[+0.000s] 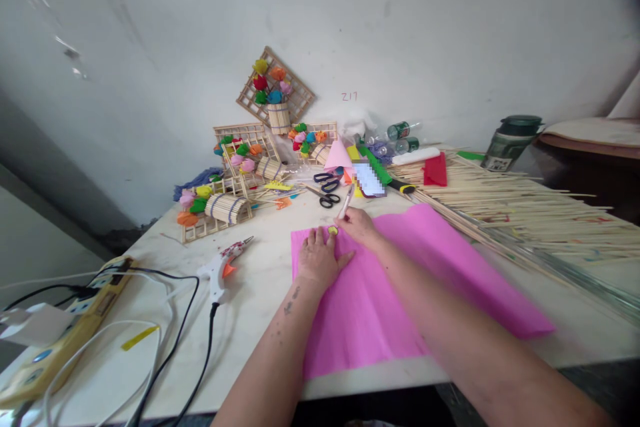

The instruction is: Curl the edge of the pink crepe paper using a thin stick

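Observation:
A wide sheet of pink crepe-like paper (370, 313) lies on the white table, its right part raised in a fold. My left hand (317, 260) rests flat on the paper's far left part, fingers stretched out. Beside its fingertips sits a small yellow piece (333, 230) with a dark outline, near the paper's far edge. My right hand (357, 225) grips a whitish pen (346, 203) just right of that piece; whether the tip touches the paper I cannot tell. Black-handled scissors (329, 200) lie just beyond the paper.
A glue gun (217, 277) with a black cord and a power strip (95, 320) are at left. Bamboo lattices with paper flowers (227, 210) stand at the back. Many thin sticks (525, 207) and a dark bottle (513, 140) occupy the right side.

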`<state>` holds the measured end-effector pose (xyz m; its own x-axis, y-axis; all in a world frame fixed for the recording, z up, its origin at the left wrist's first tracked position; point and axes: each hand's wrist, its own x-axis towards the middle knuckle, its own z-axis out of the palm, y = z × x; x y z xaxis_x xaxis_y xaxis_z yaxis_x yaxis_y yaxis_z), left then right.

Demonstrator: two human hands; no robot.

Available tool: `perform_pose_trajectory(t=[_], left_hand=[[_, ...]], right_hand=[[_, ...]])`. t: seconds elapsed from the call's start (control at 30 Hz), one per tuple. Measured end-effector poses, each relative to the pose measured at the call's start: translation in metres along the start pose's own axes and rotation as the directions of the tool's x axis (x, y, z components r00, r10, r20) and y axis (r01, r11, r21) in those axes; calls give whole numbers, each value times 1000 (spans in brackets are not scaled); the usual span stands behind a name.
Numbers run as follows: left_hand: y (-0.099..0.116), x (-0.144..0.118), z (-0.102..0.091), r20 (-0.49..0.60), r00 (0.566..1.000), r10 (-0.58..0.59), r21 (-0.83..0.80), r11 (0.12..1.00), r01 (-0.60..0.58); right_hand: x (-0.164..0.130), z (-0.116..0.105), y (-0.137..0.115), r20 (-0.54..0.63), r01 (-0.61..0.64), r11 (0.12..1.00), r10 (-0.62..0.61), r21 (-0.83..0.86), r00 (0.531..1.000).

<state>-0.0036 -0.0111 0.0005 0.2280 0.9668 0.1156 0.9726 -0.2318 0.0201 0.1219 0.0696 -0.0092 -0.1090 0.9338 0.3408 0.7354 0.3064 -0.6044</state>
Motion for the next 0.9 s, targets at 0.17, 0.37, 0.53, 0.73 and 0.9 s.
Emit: perform_pose_trajectory(t=[0.17, 0.37, 0.53, 0.73, 0.9], left_hand=[[1, 0, 0, -6, 1000, -4, 3, 1000, 4], [0, 0, 0, -9, 1000, -4, 12, 1000, 4], [0, 0, 1, -17, 1000, 3, 1, 1000, -3], [-1, 0, 0, -17, 1000, 1, -15, 1000, -1], [-1, 0, 1, -10, 1000, 1, -5, 1000, -2]], right_hand=[[0, 0, 0, 0, 10, 1000, -10, 16, 1000], [0, 1, 2, 14, -17, 994, 15, 105, 1000], [0, 2, 5, 12, -28, 985, 26, 173, 1000], [0, 2, 5, 44, 1, 991, -7, 130, 999], [-1, 2, 5, 58, 13, 995, -19, 104, 998]])
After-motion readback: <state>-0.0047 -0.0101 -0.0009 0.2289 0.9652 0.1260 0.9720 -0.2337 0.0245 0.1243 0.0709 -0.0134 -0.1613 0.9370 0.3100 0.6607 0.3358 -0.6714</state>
